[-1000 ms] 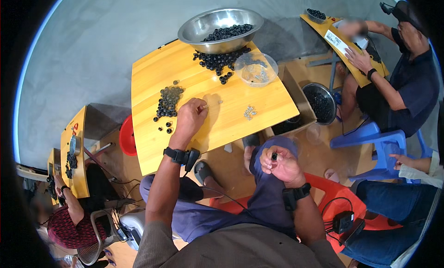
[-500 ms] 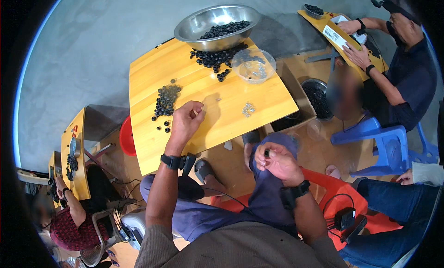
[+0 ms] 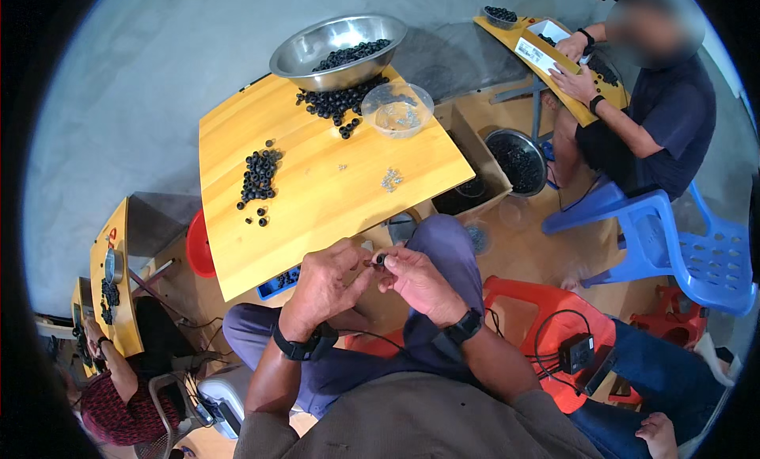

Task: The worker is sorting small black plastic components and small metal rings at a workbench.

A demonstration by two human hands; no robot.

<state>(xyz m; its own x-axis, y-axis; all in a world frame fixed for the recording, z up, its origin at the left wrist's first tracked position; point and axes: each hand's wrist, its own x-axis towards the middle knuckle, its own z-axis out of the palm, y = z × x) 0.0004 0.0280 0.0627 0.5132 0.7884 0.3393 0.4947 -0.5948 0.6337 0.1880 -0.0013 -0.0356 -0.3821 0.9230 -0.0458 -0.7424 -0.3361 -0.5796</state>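
Above my lap, just off the table's near edge, my two hands meet. My right hand (image 3: 418,283) pinches a small round black part with a hole (image 3: 381,260) between thumb and fingers. Close against it, the fingers of my left hand (image 3: 326,285) are pinched together; what they hold, if anything, is too small to make out. On the yellow table (image 3: 317,213) lie a group of similar black parts (image 3: 258,176) at the left, a small heap of clear or silvery bits (image 3: 391,179) at the right, and a few more bits (image 3: 343,167) mid-table.
A steel basin (image 3: 285,67) of black parts stands at the far edge, with a loose pile (image 3: 336,104) before it and a clear plastic bowl (image 3: 380,118) beside it. Right of the table are a cardboard box (image 3: 495,178) and a co-worker (image 3: 673,110). A red stool (image 3: 514,297) stands beside me.
My left hand has come back from over the table to my right hand. The right hand, still holding the black part, has moved left to meet it. The view has shifted.
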